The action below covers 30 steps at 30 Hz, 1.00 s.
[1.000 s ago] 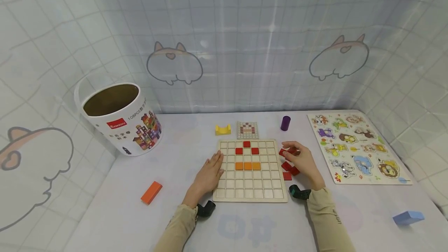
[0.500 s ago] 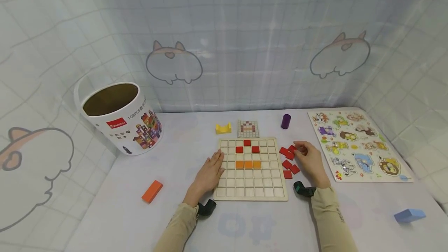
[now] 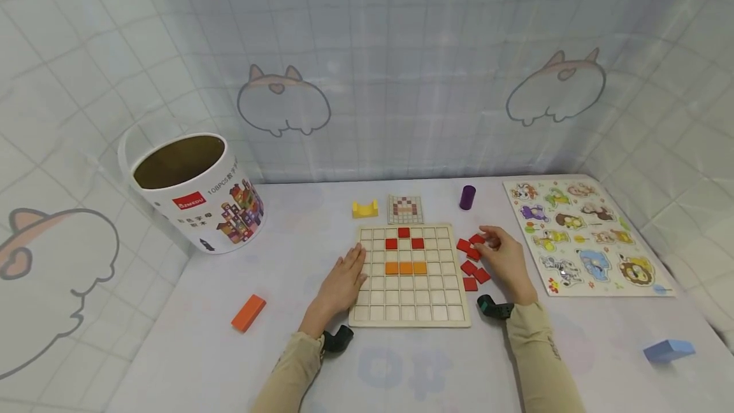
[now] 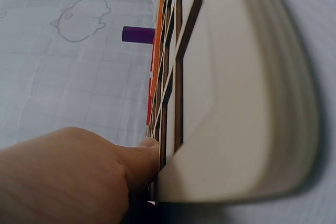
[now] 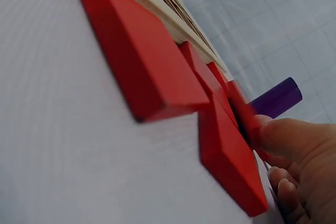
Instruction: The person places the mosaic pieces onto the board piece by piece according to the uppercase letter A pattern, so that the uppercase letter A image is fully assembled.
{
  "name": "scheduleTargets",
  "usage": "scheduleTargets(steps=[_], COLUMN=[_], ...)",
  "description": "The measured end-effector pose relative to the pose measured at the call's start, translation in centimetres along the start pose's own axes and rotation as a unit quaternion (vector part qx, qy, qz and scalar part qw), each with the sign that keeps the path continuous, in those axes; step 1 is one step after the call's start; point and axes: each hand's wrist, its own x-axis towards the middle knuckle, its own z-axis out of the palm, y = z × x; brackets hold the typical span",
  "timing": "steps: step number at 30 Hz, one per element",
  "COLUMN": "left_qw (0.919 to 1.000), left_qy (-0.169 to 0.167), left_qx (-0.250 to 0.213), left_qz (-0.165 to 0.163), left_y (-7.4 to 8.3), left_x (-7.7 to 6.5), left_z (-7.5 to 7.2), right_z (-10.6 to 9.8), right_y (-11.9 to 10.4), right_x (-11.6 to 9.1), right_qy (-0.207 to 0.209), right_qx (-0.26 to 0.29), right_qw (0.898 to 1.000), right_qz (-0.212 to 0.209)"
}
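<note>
My left hand lies with straight fingers along the left edge of a wooden grid board. In the left wrist view its thumb touches the board's edge. Three orange tiles form a row on the board, with several red tiles above them. To the right of the board, my right hand bends over a loose group of red tiles. The right wrist view shows its thumb against a tilted, blurred red tile, seemingly pinched; the fingers behind it are partly hidden.
Behind the board are a small pattern card, a yellow notched block and a purple cylinder. An animal puzzle board lies right. A white bucket and orange block are left; a blue block is front right.
My right hand has drawn back to the right from over the red tiles, then shifted slightly left, thumb on one of them. My left hand stays on the board.
</note>
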Motion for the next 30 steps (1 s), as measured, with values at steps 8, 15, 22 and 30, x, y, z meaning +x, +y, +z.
scheduleTargets(steps=[8, 15, 22, 30], left_qw=[1.0000, 1.0000, 1.0000, 0.9998], left_qy=[-0.007, -0.002, -0.003, 0.008], left_qx=[-0.003, -0.003, -0.002, -0.014], left_qz=[-0.005, -0.001, 0.002, 0.009], left_y=[-0.2, -0.1, -0.2, -0.3], left_x=[-0.1, 0.0, 0.1, 0.1], left_z=[0.1, 0.1, 0.3, 0.3], right_z=[0.0, -0.5, -1.1, -1.1], right_y=[0.0, 0.0, -0.5, -3.7], right_x=[0.1, 0.0, 0.4, 1.0], right_qy=[0.000, 0.000, -0.014, -0.013], right_qx=[-0.014, 0.022, 0.050, 0.117], right_qw=[1.000, 1.000, 0.998, 0.993], right_qz=[-0.007, 0.013, 0.029, -0.004])
